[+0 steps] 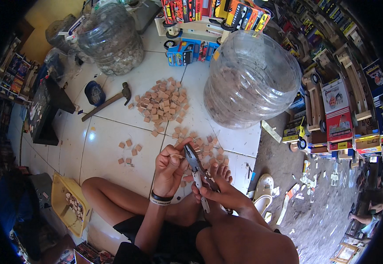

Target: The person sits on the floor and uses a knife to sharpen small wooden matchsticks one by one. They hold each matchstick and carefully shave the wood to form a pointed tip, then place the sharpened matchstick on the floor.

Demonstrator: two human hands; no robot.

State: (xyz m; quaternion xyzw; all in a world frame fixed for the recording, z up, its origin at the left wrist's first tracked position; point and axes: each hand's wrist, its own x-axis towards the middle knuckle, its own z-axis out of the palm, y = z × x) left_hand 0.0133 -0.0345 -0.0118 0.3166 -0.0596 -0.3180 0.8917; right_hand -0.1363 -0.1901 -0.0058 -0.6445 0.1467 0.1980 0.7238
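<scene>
My right hand (222,193) is wrapped round the handles of a pair of pliers (195,166), whose jaws point up and away from me. Close to the jaws, my left hand (167,169) pinches a thin, pale piece too small to name. I cannot tell whether the jaws grip that piece. Small tan wooden squares (163,104) lie in a heap on the white tiles beyond my hands. More of them (207,147) are scattered beside the pliers and partly hidden by my hands. A few loose squares (128,150) lie left of my left hand.
Beyond the heap's left side lie a hammer (108,103) and a dark blue container (94,93). A large clear plastic vessel (253,83) stands at right. A yellow tub (57,215) is near my left knee. Toy trucks (187,52) line the back; stacked ones crowd the right.
</scene>
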